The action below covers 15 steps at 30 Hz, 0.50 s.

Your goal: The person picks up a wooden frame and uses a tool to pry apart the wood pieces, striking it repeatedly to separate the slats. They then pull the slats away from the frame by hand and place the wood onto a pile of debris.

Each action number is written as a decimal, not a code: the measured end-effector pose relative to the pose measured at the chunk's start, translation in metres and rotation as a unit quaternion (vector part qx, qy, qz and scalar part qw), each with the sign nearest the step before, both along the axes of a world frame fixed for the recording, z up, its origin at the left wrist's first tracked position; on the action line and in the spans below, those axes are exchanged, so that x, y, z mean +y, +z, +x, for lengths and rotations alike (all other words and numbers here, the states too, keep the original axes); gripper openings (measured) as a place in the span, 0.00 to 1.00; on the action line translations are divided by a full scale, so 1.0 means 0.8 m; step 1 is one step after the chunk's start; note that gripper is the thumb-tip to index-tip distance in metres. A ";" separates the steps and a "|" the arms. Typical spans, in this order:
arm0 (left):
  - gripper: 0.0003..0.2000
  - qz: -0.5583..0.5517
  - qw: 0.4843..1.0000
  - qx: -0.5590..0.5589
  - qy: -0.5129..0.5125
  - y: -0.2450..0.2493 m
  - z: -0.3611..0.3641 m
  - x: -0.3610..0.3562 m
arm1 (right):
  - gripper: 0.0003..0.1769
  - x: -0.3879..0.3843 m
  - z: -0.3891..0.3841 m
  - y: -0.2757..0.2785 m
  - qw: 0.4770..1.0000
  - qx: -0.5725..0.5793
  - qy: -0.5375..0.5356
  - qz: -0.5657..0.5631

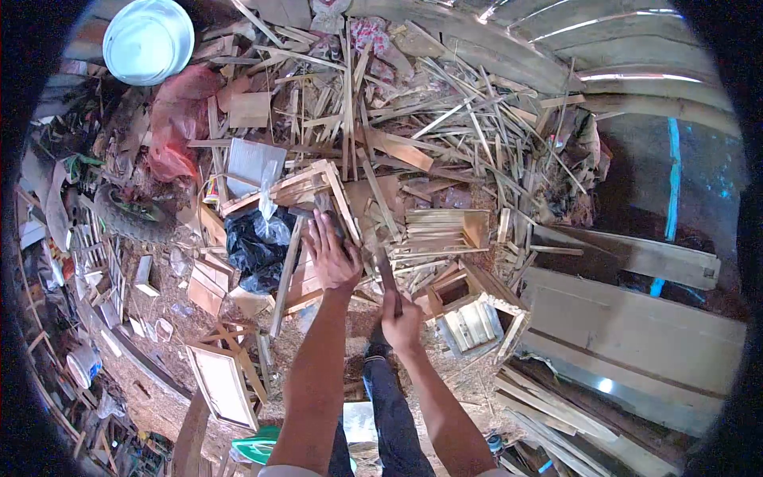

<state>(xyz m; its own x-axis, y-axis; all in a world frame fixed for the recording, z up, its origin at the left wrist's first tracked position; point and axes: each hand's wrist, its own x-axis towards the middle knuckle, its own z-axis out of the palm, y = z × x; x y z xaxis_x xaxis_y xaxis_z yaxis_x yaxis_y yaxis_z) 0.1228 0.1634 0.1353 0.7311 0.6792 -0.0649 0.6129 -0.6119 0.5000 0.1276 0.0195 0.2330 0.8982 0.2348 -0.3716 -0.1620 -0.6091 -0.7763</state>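
My left hand (330,253) lies with fingers stretched out over a dark, narrow piece (322,200) at the wooden crate frame (343,199). In my right hand (401,322) is a long hand tool (385,270) with a dark shaft; its far end is blurred beside the frame's right corner, so I cannot tell its kind. A black plastic bag (258,242) sits left of my left hand, a knotted clear bag (271,211) on top. Right of the tool lie a slatted wooden crate (445,230) and a small wooden box (469,326) with pale slats.
Loose wood strips (445,103) heap up at the back. A white bucket (149,44), red mesh bag (179,119) and tyre (135,219) are at left. A framed panel (222,385) stands front left. Long boards (628,326) lie along the right side.
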 end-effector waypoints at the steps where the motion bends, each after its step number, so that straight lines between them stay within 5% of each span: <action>1: 0.38 -0.006 1.000 0.002 0.001 0.003 0.001 0.000 | 0.24 -0.015 -0.015 -0.023 1.000 0.002 0.002 0.003; 4: 0.38 -0.001 1.000 0.007 -0.003 0.002 0.000 0.000 | 0.22 -0.027 -0.027 -0.042 0.996 -0.075 0.053 0.009; 8: 0.37 0.001 1.000 0.025 0.005 0.001 -0.001 -0.003 | 0.24 -0.023 -0.018 0.094 0.993 0.091 -0.002 -0.070; 12: 0.37 0.005 1.000 0.006 0.005 -0.007 -0.002 -0.005 | 0.22 -0.029 0.002 0.219 0.984 0.136 0.033 -0.114; 15: 0.36 0.006 1.000 0.008 0.001 -0.006 -0.007 -0.005 | 0.25 0.003 0.040 0.147 0.960 0.189 0.077 -0.191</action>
<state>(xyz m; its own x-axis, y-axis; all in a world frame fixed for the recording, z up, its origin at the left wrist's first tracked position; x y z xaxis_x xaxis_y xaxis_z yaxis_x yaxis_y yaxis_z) 0.1176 0.1596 0.1305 0.7281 0.6820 -0.0683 0.6222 -0.6158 0.4834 0.1596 0.0223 0.3509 0.6475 0.1351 -0.7500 -0.2745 -0.8767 -0.3950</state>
